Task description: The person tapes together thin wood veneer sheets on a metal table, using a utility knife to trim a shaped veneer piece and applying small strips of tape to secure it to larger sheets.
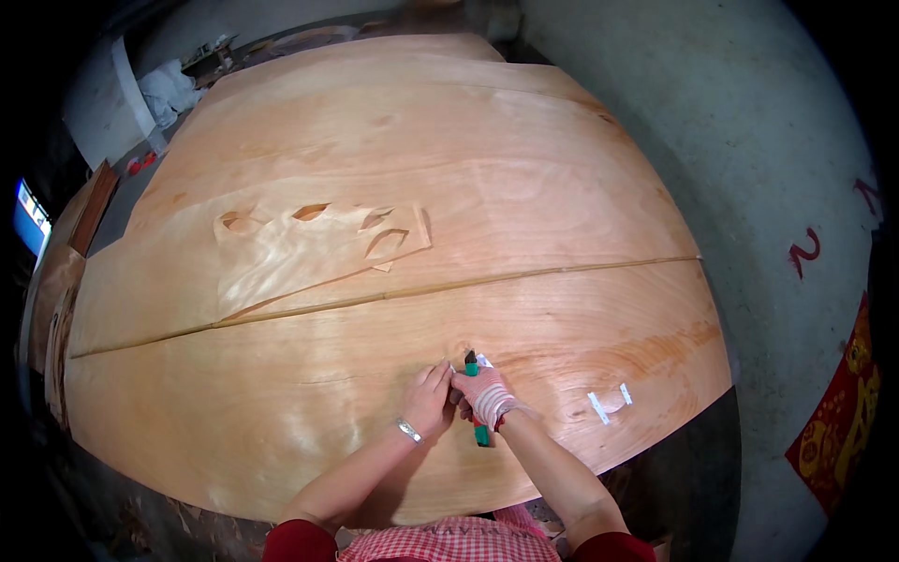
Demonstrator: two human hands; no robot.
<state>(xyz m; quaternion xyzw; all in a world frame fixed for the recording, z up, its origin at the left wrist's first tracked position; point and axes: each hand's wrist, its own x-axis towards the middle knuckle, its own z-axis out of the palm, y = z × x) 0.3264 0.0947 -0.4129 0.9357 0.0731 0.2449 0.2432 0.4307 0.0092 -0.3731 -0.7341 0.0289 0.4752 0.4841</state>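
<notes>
Surface: wood veneer sheet (393, 187), white tape strips (609, 403) done.
Right hand (484, 393): fingers gripping green-handled knife (478, 426).
Left hand (427, 398): fingers flat, pressing veneer.
Progress: patching midway.

Smaller veneer piece (318, 245) with leaf-shaped cutouts lies at 10 o'clock. White tape strips (609, 403) at 4 o'clock. Grey concrete floor (749, 140) at 2 o'clock. Red-and-gold decoration (843, 421) at 4 o'clock edge. Lit screen (30, 217) at 9 o'clock.
</notes>
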